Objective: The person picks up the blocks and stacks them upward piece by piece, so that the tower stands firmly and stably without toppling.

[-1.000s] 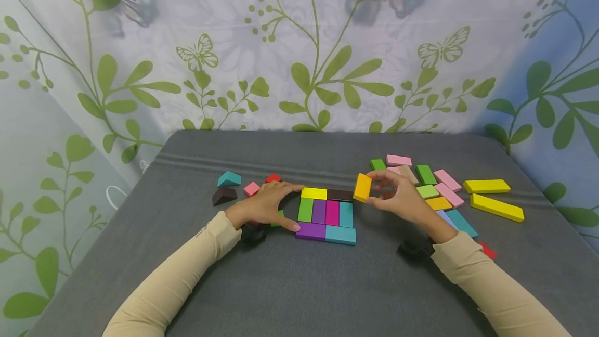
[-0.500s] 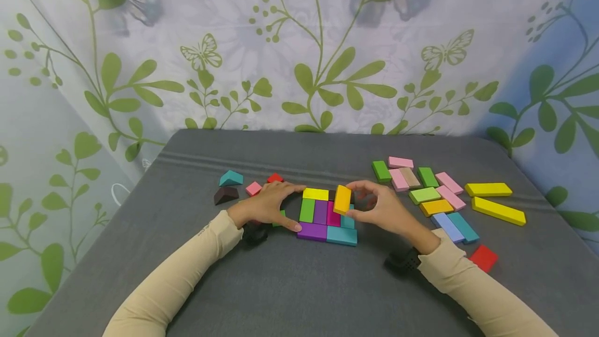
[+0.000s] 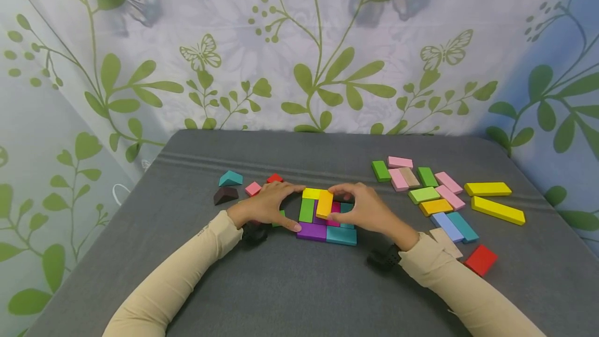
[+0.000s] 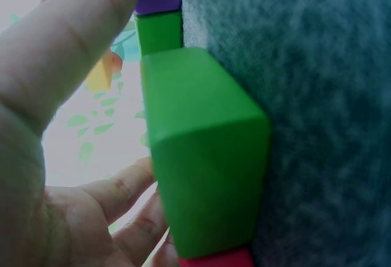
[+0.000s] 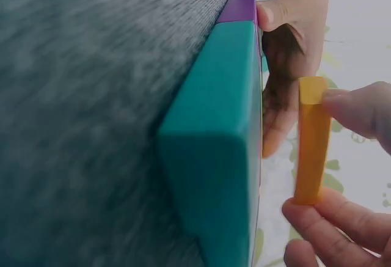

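My right hand [image 3: 365,209] pinches an orange-yellow wooden block [image 3: 325,204] by its ends between thumb and fingers. In the right wrist view this block [image 5: 313,145] hangs above the flat group of blocks, apart from it. That group has a yellow block [image 3: 311,193] at the back, a light green block [image 3: 306,210] at left, and purple [image 3: 311,231] and teal [image 3: 341,235] blocks in front. Purple, magenta and teal pieces inside are partly covered. My left hand [image 3: 269,203] lies spread along the group's left side, thumb touching the front purple block and index finger near the yellow one.
Beside the left hand lie teal [image 3: 231,178] and dark brown [image 3: 225,195] wedge blocks, a pink block [image 3: 252,188], a red piece [image 3: 275,178] and a green block [image 4: 204,157]. Several loose blocks, including long yellow ones [image 3: 498,210], lie right on the grey cloth-covered table [image 3: 290,290].
My right hand has carried the orange-yellow block leftward from the group's right side to above its middle. My left hand has stayed in place.
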Available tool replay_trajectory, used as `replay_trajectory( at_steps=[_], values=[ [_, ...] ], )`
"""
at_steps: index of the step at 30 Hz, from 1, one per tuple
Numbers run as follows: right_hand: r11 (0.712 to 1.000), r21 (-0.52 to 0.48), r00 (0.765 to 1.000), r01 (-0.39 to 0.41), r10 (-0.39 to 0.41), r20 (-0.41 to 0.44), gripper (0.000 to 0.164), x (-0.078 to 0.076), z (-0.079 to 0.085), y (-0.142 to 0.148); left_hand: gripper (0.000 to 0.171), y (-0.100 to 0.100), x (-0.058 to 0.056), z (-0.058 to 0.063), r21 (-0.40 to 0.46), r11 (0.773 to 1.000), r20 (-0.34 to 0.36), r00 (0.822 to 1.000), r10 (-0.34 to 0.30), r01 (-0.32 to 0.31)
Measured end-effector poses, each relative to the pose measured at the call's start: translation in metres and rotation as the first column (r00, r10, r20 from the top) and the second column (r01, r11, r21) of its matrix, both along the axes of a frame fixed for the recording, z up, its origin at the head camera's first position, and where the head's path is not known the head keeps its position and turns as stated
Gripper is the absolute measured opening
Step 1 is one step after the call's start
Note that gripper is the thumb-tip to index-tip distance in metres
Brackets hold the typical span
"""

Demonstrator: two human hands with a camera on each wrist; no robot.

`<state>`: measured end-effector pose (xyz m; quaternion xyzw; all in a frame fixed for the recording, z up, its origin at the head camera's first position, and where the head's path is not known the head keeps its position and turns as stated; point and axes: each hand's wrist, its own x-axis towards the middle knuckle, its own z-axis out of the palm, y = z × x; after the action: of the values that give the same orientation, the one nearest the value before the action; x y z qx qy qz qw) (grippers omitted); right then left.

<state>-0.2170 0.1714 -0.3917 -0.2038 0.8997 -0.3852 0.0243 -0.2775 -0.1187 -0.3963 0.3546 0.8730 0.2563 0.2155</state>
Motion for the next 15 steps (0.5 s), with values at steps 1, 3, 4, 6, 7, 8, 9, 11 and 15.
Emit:
replay_trajectory(
  at_steps=[1, 3, 4, 6, 7, 8, 9, 11, 15],
  values=[
    [1.0, 0.005, 1.0, -0.008, 0.008, -0.001, 0.057, -0.001, 0.0, -0.003, 0.101, 0.0, 0.0, 0.0, 0.001, 1.0, 0.0, 1.0, -0.001, 0.001],
    [0.999, 0.024, 1.0, -0.022, 0.022, -0.004, 0.057, -0.002, 0.001, -0.007, 0.101, 0.0, 0.0, 0.0, 0.004, 1.0, -0.001, 1.0, -0.001, 0.001],
    [0.999, 0.036, 1.0, -0.029, 0.029, -0.005, 0.057, -0.002, 0.001, -0.01, 0.101, 0.0, 0.0, 0.0, 0.004, 1.0, -0.002, 1.0, -0.003, 0.003],
    [0.997, 0.064, 0.999, -0.031, 0.032, -0.004, 0.057, -0.002, 0.002, -0.014, 0.101, 0.0, -0.001, -0.001, 0.003, 1.0, -0.003, 1.0, -0.007, 0.007],
    [0.996, 0.083, 0.999, -0.032, 0.033, -0.006, 0.057, -0.002, 0.003, -0.016, 0.101, 0.0, -0.001, -0.001, 0.002, 1.0, -0.003, 1.0, -0.008, 0.008],
    [0.995, 0.099, 1.0, -0.03, 0.031, -0.005, 0.058, -0.002, 0.003, -0.017, 0.101, 0.0, -0.001, -0.001, 0.001, 1.0, -0.004, 1.0, -0.01, 0.01],
    [0.993, 0.113, 1.0, -0.03, 0.031, -0.007, 0.058, -0.002, 0.003, -0.019, 0.101, 0.0, -0.001, -0.001, -0.001, 1.0, -0.005, 1.0, -0.011, 0.011],
    [0.991, 0.131, 1.0, -0.027, 0.029, -0.009, 0.059, -0.002, 0.004, -0.021, 0.101, 0.0, -0.001, -0.001, -0.004, 1.0, -0.006, 1.0, -0.013, 0.013],
    [0.989, 0.143, 0.999, -0.031, 0.035, -0.021, 0.058, -0.003, 0.003, -0.023, 0.1, 0.0, -0.002, -0.003, -0.008, 1.0, -0.007, 1.0, -0.013, 0.013]
  ],
)
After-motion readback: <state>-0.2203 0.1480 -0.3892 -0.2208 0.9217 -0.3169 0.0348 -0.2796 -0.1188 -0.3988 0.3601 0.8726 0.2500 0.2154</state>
